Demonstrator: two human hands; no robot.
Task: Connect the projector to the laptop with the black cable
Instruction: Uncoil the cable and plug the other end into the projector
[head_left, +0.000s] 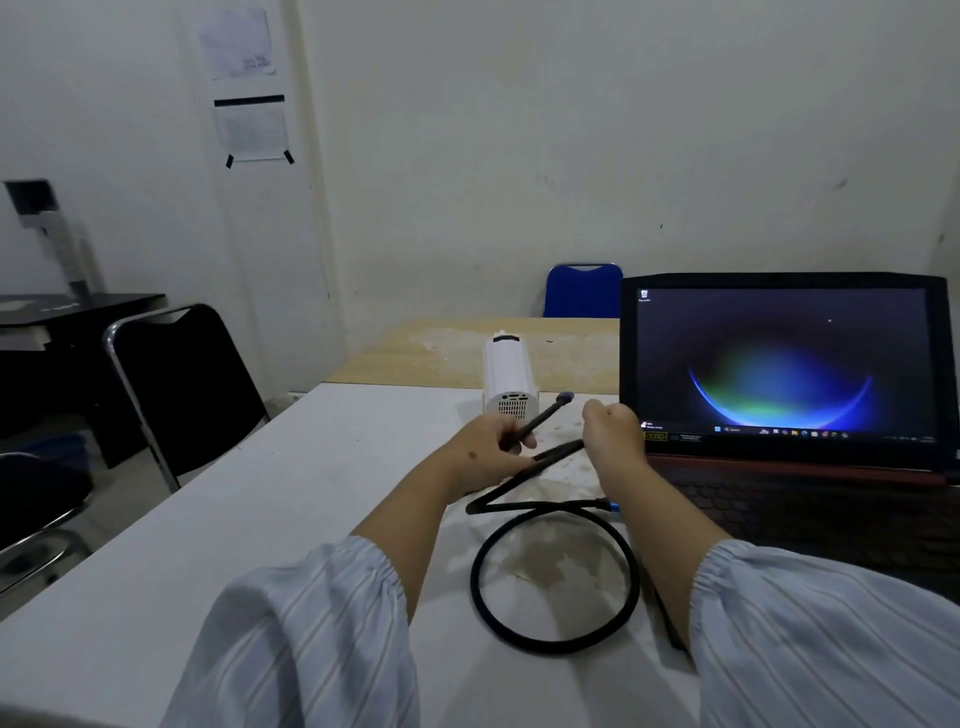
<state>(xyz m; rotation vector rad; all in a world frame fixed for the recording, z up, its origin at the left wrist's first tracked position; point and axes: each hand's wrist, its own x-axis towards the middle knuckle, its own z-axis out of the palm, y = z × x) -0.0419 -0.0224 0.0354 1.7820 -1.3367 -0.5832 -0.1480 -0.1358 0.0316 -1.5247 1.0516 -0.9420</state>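
1. Black cable (556, 582): we see it looped on the white table (208, 519) just below and between both forearms, with one stretch rising from the loop up to the hands.
2. Left hand (485, 452): we see it curled closed around one end of the cable, with the blue-tipped plug (565, 399) poking up and to the right past the fingers.
3. Right hand (610, 428): we see it fisted on another stretch of the cable, just right of the left hand, knuckles up.
4. Second plug (610, 505): we see it with a blue tip, lying on the table under the right forearm, next to the laptop edge.
5. Projector (509, 376): white, lying just beyond the left hand, its vented rear face with ports turned toward us. The held plug is near it, not touching.
6. Laptop (784, 364): open, screen lit, directly right of the right hand.
7. Black chair (182, 384): far left of the left hand, beside the table.
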